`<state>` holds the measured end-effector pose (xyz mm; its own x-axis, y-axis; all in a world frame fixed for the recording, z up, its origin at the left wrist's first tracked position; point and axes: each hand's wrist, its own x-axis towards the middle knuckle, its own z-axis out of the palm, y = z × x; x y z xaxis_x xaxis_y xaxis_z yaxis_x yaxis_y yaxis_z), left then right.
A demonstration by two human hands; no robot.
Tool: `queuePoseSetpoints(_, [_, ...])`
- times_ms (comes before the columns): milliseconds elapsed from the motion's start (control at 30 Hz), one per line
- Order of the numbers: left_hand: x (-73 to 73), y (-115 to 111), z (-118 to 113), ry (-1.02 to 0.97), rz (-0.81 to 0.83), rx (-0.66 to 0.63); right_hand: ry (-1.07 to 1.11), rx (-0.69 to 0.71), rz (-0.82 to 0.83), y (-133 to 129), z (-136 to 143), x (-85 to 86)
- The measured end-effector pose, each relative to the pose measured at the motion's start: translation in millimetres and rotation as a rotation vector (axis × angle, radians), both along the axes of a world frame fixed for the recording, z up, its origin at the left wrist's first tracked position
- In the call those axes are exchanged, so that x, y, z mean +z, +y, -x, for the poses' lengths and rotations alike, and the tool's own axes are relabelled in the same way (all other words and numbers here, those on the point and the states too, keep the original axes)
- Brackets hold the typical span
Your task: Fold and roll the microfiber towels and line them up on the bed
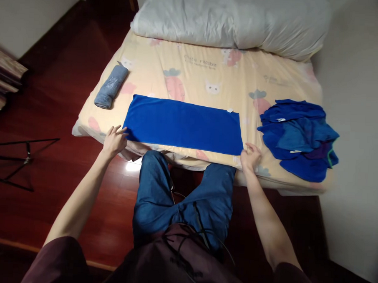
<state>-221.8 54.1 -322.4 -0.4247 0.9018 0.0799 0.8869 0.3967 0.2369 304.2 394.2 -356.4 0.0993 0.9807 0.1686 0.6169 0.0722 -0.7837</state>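
Observation:
A blue towel (183, 123) lies flat on the bed as a long rectangle, with a small white tag on its far edge near the right end. My left hand (114, 141) is at the towel's near left corner, its fingers apart and touching the edge. At the opposite end, my right hand (250, 156) has its fingers curled in a pinch at the near right corner. To the right of that hand sits a loose heap of blue towels (298, 136) with white tags showing. A grey rolled towel (111, 87) rests beyond my left hand.
The bed has a yellow sheet (197, 85) printed with rabbits and carrots. A pale grey quilt (232, 20) is bunched along its far side. Black tripod legs (27, 159) stand on the floor at left, below a curtain (5, 79). A wall (359, 124) closes the right side.

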Motion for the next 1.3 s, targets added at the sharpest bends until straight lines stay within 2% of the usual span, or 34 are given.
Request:
queuePoseSetpoints(100, [16.0, 46.8, -22.6, -0.018, -0.096, -0.015, -0.115, 0.253, -0.153, -3.4, 60.7, 19.5])
queuePoseSetpoints(200, [16.9, 109.1, -54.7, -0.064, -0.144, -0.087, -0.081, 0.564, -0.127, -14.4, 147.1, 27.9])
queuePoseSetpoints(300, [-7.0, 161.3, -89.9, -0.132, -0.149, -0.189, -0.11, 0.85, -0.033, -38.5, 227.2, 20.3])
queuePoseSetpoints(367, [-30.3, 180.0, -111.2, -0.178, -0.12, -0.212, -0.246, 0.899, 0.024, -58.6, 261.7, 8.9])
queuePoseSetpoints(433, [-51.1, 185.0, -127.5, -0.194, -0.088, -0.188, -0.399, 0.886, 0.051, -76.0, 277.8, -3.8])
queuePoseSetpoints(500, [-63.9, 181.9, -137.1, -0.173, -0.082, -0.143, -0.504, 0.862, 0.031, -86.7, 280.6, -14.0])
queuePoseSetpoints(567, [-68.4, 177.7, -140.4, -0.145, -0.098, -0.125, -0.553, 0.849, -0.004, -90.1, 277.7, -20.2])
queuePoseSetpoints(700, [-65.7, 177.3, -139.4, -0.144, -0.113, -0.133, -0.57, 0.831, -0.041, -85.7, 274.0, -23.4])
queuePoseSetpoints(867, [-64.5, 173.4, -133.2, -0.159, -0.123, -0.082, -0.551, 0.823, -0.05, -76.1, 260.5, -20.3])
queuePoseSetpoints(1067, [-60.6, 139.2, -100.7, -0.149, -0.12, 0.035, -0.601, 0.716, -0.021, -43.3, 210.4, -20.0])
queuePoseSetpoints(1300, [-50.8, 90.5, -56.6, -0.121, -0.109, 0.163, -0.643, 0.565, 0.017, 2.1, 141.5, -29.9])
